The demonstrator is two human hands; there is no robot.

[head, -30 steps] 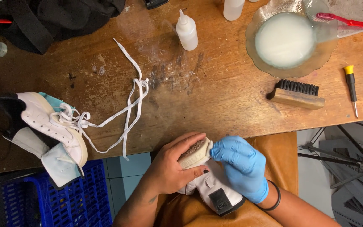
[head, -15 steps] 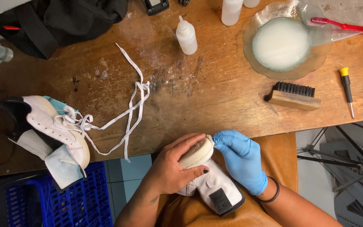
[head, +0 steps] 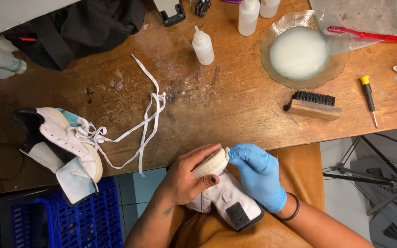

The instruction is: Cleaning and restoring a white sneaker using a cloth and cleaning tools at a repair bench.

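My left hand, bare, grips the toe end of a white sneaker that rests on my lap over a tan apron. My right hand wears a blue glove and pinches a small white piece against the sneaker's cream toe rim. The shoe's heel with a dark tab points toward me. A second white sneaker with loose laces lies at the left edge of the wooden table. A loose white lace trails across the wood.
A glass bowl of milky liquid stands at the back right, a red toothbrush on its rim. A wooden brush, a yellow-handled screwdriver, squeeze bottles, black cloth and a blue crate lie around.
The gloved right hand has slid up from the shoe's side to the toe rim. The left hand has kept its grip on the sneaker.
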